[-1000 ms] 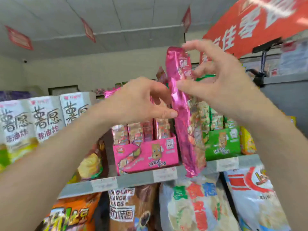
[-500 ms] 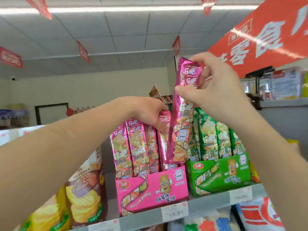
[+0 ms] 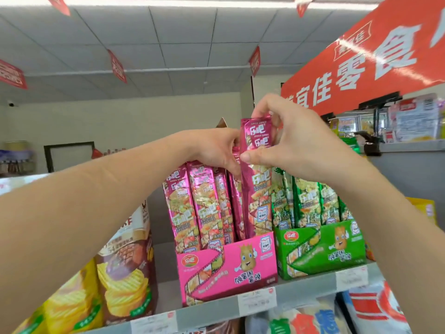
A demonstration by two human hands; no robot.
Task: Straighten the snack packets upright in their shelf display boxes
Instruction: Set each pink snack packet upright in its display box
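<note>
Shop shelf [image 3: 212,307], pink box [image 3: 216,271] of packets [image 3: 202,203], right grip [image 3: 301,150] pinching raised packet [image 3: 257,189] (foot in box), left grip [image 3: 216,150] clutching others.

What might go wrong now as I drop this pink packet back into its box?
The tall pink foil packet, pinched at its top by your right hand, sits higher than the other pink packets in the pink cardboard display box; pushing down may buckle it. Those lean left under your left hand; letting go might let them slump.
</note>
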